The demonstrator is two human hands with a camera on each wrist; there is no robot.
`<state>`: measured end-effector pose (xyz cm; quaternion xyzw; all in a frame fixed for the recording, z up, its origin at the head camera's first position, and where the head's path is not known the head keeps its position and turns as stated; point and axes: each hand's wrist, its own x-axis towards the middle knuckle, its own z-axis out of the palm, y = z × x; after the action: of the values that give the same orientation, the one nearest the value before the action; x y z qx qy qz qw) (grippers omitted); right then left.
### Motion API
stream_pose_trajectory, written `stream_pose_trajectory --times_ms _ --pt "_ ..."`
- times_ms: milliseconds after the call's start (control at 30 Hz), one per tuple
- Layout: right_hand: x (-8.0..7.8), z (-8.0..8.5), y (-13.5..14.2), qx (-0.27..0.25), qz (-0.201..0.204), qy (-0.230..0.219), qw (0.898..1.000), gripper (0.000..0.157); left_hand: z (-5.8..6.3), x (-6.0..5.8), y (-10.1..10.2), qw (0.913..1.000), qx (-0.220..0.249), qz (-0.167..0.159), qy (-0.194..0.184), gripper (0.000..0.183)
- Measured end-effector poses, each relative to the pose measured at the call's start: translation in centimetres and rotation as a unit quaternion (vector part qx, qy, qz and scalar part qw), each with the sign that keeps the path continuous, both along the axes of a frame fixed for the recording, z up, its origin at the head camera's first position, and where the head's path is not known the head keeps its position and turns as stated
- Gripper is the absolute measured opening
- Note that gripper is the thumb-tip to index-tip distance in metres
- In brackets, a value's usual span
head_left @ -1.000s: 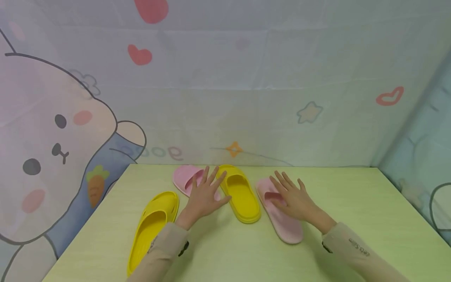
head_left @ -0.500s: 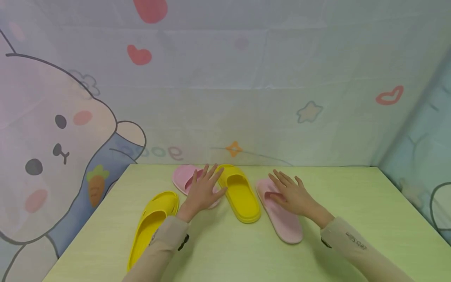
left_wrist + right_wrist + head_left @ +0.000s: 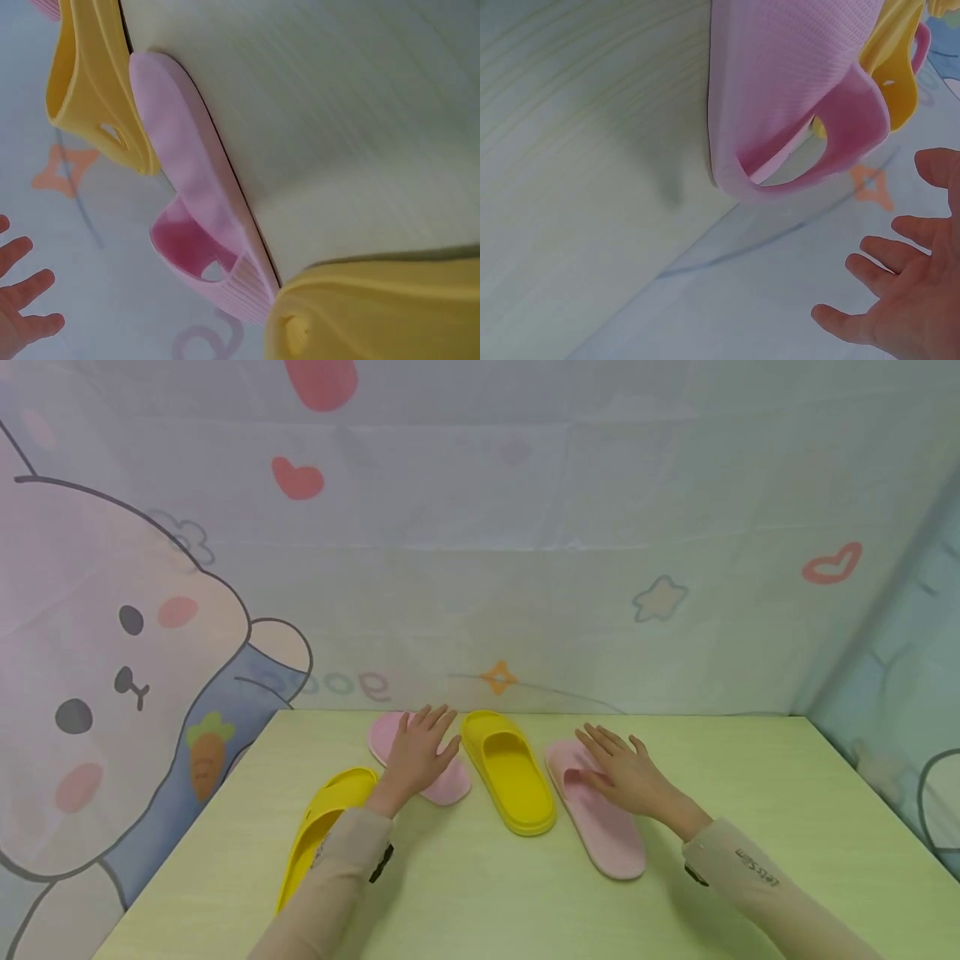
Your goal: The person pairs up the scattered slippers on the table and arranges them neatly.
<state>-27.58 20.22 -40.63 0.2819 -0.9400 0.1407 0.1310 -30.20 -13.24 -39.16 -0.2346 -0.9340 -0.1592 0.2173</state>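
Two pink slippers and two yellow ones lie on the table. My left hand (image 3: 418, 756), fingers spread and nothing held, hovers over the left pink slipper (image 3: 448, 783) and hides part of its strap. In the left wrist view that hand stays apart from the slipper. Between my hands is a yellow slipper (image 3: 521, 785). My right hand (image 3: 628, 777) hovers over the right pink slipper (image 3: 611, 843) and overlaps its strap; the right wrist view shows its straight fingers (image 3: 870, 276) away from the slipper. The other yellow slipper (image 3: 341, 793) is partly hidden by my left sleeve.
The pale yellow-green table (image 3: 480, 902) ends at the back against a printed cloth (image 3: 480, 568) with hearts, stars and a cartoon rabbit. Another cloth side (image 3: 915, 693) stands beyond the table's right edge.
My left hand has moved a little to the left, uncovering more of the left pink slipper's sole. My right hand has barely shifted. The slippers stay where they were.
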Motion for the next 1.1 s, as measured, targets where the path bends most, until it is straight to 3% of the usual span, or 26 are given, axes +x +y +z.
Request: stream_pose_trajectory --times_ms 733,1100 --pt "-0.7 -0.3 0.3 -0.008 0.006 -0.012 1.0 0.05 -1.2 -1.6 -2.4 0.9971 0.03 0.043 0.055 0.032" --pt "-1.1 -0.5 0.1 -0.012 0.002 -0.024 1.0 0.046 -2.0 -2.0 -3.0 0.9947 0.02 0.098 -0.024 0.039"
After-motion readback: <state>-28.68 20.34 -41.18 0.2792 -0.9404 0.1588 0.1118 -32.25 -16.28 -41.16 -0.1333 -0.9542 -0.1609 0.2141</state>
